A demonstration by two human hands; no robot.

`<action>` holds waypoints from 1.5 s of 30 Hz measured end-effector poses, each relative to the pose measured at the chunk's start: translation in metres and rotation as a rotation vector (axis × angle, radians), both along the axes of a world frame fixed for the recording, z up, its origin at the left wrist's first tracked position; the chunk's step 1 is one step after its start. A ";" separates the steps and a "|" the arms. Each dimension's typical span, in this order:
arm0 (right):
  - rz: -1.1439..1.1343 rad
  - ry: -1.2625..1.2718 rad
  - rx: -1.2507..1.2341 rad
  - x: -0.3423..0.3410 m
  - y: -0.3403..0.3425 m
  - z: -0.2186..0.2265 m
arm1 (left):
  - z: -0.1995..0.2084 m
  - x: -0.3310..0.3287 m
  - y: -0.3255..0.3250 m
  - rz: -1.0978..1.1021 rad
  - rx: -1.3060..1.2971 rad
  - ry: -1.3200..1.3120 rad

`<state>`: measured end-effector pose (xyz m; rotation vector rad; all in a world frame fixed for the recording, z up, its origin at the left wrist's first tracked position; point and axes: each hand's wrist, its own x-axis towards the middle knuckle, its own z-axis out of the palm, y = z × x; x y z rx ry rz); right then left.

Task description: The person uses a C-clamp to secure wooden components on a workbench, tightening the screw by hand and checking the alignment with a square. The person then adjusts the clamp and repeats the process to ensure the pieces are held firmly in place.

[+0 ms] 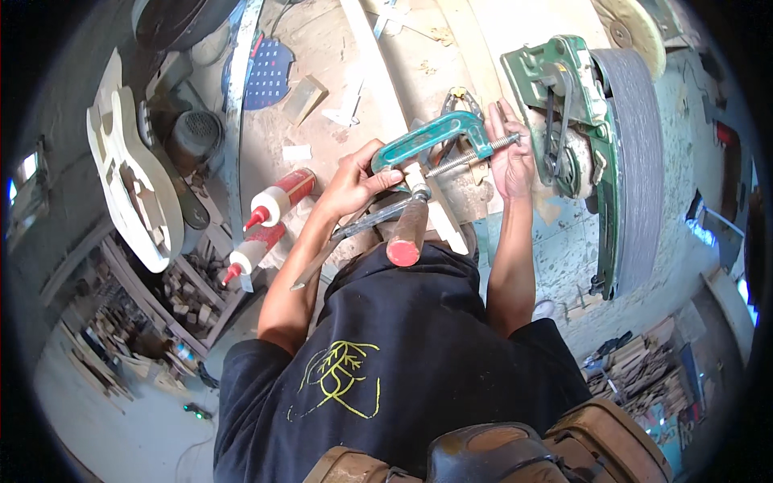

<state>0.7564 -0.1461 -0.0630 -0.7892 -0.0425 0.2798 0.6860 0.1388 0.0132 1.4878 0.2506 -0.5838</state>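
My left hand grips the frame of a green C-clamp, its thumb lying near the jaw end. The clamp's threaded screw points to the right, and its end meets my right hand. That hand is open, palm up, with the fingers stretched out. Just below the C-clamp, a bar clamp with a red-ended wooden handle is set at a pale wooden strip. How the jaws sit on the wood is partly hidden by my left hand.
Two red-tipped glue bottles lie left of my forearm. A green belt sander stands at the right. Beyond my hands are a wood block, a blue disc and long strips. A pale guitar-shaped body stands at far left.
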 end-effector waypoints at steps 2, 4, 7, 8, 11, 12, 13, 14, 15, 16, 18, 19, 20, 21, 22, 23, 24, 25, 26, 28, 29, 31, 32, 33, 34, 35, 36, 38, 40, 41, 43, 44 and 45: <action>-0.043 0.021 -0.142 0.002 -0.002 0.003 | -0.001 0.000 0.002 0.006 -0.002 0.020; -0.061 0.043 -0.139 0.003 -0.003 0.001 | -0.001 0.001 0.003 -0.039 0.051 0.021; -0.056 -0.046 -0.277 0.007 -0.012 -0.005 | 0.001 0.002 0.004 -0.017 0.023 -0.021; -0.037 -0.047 -0.279 0.008 -0.010 -0.003 | 0.005 0.004 0.004 -0.030 0.035 -0.027; -0.061 -0.048 -0.365 0.004 -0.007 0.005 | 0.014 0.006 0.002 -0.011 0.011 -0.028; -0.052 -0.049 -0.363 0.004 -0.006 0.006 | 0.014 0.006 0.003 -0.017 0.005 -0.046; -0.062 -0.039 -0.373 0.005 -0.006 0.006 | 0.008 0.005 0.005 -0.056 -0.004 -0.021; -0.077 -0.024 -0.386 0.005 -0.008 0.006 | 0.008 0.005 0.005 -0.055 -0.005 -0.017; -0.070 -0.107 -0.440 0.006 -0.010 0.006 | 0.009 0.007 0.005 -0.065 0.010 -0.012; -0.072 -0.102 -0.440 0.006 -0.012 0.005 | 0.010 0.008 0.005 -0.077 0.024 -0.006; -0.067 -0.325 -0.615 0.013 -0.011 0.009 | 0.006 0.007 0.005 -0.075 0.027 0.003; -0.074 -0.322 -0.616 0.015 -0.010 0.009 | 0.004 0.006 0.005 -0.067 0.027 0.008; -0.059 -0.334 -0.686 0.017 -0.011 0.010 | 0.006 0.007 0.003 -0.074 0.025 0.012; -0.042 -0.348 -0.758 0.018 -0.012 0.012 | 0.009 0.007 0.002 -0.063 0.061 -0.021; -0.045 -0.345 -0.762 0.018 -0.015 0.016 | 0.011 0.008 0.000 -0.050 0.096 -0.056; -0.017 -0.310 -0.872 0.018 -0.018 0.024 | 0.011 0.008 0.001 -0.050 0.092 -0.056; 0.014 -0.276 -0.983 0.017 -0.020 0.030 | 0.011 0.008 0.003 -0.064 0.120 -0.067; -0.019 -0.219 -1.059 0.015 -0.020 0.033 | 0.011 0.008 0.005 -0.077 0.148 -0.080; -0.016 -0.227 -1.063 0.016 -0.019 0.039 | 0.010 0.008 0.004 -0.071 0.143 -0.084; 0.117 -0.028 -1.291 0.020 -0.017 0.055 | 0.010 0.008 0.003 -0.065 0.122 -0.114; 0.151 0.020 -1.400 0.021 -0.015 0.064 | 0.010 0.008 0.003 -0.058 0.117 -0.122; 0.173 0.018 -1.481 0.023 -0.009 0.073 | 0.009 0.006 0.004 -0.042 0.093 -0.112; 0.192 0.032 -1.555 0.023 -0.005 0.078 | 0.008 0.005 0.005 -0.039 0.090 -0.118; 0.175 0.025 -1.560 0.022 -0.001 0.085 | 0.007 0.005 0.006 -0.040 0.023 -0.058; 0.172 0.021 -1.562 0.021 -0.002 0.084 | 0.006 0.005 0.006 -0.041 -0.043 0.004; 0.157 0.020 -1.531 0.020 -0.003 0.082 | 0.010 0.008 0.007 -0.043 -0.045 0.000; 0.142 0.019 -1.500 0.018 -0.004 0.080 | 0.014 0.012 0.008 -0.090 0.029 -0.077; 0.151 0.005 -1.472 0.019 -0.003 0.077 | 0.021 0.024 0.011 -0.132 0.102 -0.155; 0.148 0.002 -1.453 0.016 -0.008 0.078 | 0.030 0.047 0.004 -0.267 0.469 -0.304; 0.177 -0.033 -1.423 0.015 -0.010 0.078 | 0.042 0.056 -0.009 -0.183 0.413 -0.211; 0.206 -0.077 -1.398 0.016 -0.012 0.078 | 0.036 0.064 -0.024 -0.181 0.391 -0.129; 0.247 -0.049 -1.397 0.015 -0.017 0.076 | 0.030 0.068 -0.028 -0.185 0.367 -0.052; 0.291 -0.024 -1.395 0.016 -0.019 0.076 | 0.021 0.065 -0.031 -0.127 0.354 -0.216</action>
